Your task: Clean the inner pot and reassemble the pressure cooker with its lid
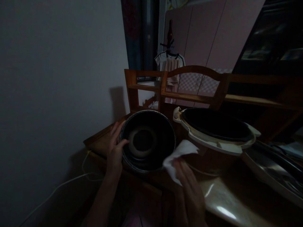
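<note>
1. The left hand grips the left rim of a dark pot, thumb hooked over the lip and fingers spread along the outer wall.
2. The pot is tipped on its side with its mouth facing the person. It sits at the left end of the table, just in front of the wooden shelf.
3. The right hand, seen from the back, is closed around a white cloth. The bunched cloth stands up from the fingers at the pot's lower right rim; whether it touches the rim cannot be told.
4. Edges: the pot's right rim lies close to the white-rimmed cooker, leaving only a narrow gap, which the cloth fills.
5. A shiny metal pan crowds the cooker's right side and reaches to the frame edge.
6. The shelf closes off the back of the table.
7. Open room lies to the left, between the table corner and the plain wall, where a thin white cable trails down. There is also a bare glossy stretch of table near the right hand.
8. Behind the shelf, clothes hang in front of a pink wardrobe.
9. Writing: the scene is too dark to show any lettering on the cooker or pot.
</note>
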`<state>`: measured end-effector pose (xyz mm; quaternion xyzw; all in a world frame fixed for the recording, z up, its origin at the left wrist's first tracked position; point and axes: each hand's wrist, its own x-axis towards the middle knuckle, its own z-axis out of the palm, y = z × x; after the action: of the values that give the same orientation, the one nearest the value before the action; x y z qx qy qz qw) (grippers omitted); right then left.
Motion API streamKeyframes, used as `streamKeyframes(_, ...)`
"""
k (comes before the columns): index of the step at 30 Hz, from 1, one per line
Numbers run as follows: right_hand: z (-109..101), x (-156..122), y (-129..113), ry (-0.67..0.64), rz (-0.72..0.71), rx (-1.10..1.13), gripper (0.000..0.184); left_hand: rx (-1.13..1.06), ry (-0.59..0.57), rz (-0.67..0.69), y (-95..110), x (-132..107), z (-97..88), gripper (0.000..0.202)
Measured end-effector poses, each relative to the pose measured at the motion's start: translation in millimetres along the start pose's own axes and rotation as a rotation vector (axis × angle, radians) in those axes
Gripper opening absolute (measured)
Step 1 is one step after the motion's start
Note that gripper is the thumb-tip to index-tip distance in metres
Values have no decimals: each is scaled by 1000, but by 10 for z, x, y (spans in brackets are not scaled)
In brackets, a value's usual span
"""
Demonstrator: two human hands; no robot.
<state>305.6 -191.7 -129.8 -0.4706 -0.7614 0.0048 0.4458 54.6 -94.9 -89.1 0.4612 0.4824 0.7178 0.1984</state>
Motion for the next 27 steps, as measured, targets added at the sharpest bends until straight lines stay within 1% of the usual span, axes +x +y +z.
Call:
streamKeyframes(1, 89, 106, 8, -40, -82, 29, 44, 16, 7, 31, 6, -28, 6, 65)
streamKeyframes(2, 173, 206, 16, -141, -170, 48, 46, 23, 9, 56, 10, -56, 9, 64)
streamKeyframes(3, 247, 294, 23, -223, -227, 57, 44, 21, 8, 70, 15, -86, 12, 63)
streamKeyframes(5, 354, 409, 32, -309, -221, 83, 36, 4, 14, 80, 30, -147, 12, 62)
streamKeyframes(6, 386, 435, 34, -337, -194, 93, 31, -1, 17, 80, 43, -179, 11, 61)
streamKeyframes(8, 413, 432, 31, -371, -135, 103, 28, -4, 18, 84, 80, -245, 9, 61)
streamKeyframes(10, 412, 387, 18, -399, -103, 94, 30, 0, 9, 97, 126, -312, 7, 61)
streamKeyframes(14, 385, 292, -40, -439, -93, 96, 22, 29, -14, 104, 203, -435, -4, 59)
streamKeyframes(17, 350, 249, -85, -469, -94, 91, 21, 96, -14, 118, 238, -498, -30, 57)
streamKeyframes(19, 345, 223, -85, -502, -123, 69, 27, 179, -1, 152, 260, -517, -48, 55)
streamKeyframes(20, 357, 207, -72, -515, -147, 55, 35, 220, 10, 171, 271, -520, -54, 54)
streamKeyframes(22, 421, 167, -21, -532, -208, 25, 49, 273, 31, 198, 289, -513, -57, 53)
streamKeyframes(23, 471, 144, 12, -532, -235, 7, 51, 282, 38, 202, 295, -505, -53, 52)
streamKeyframes(27, 693, 67, 126, -499, -303, -75, 45, 305, 61, 205, 315, -466, -33, 47)
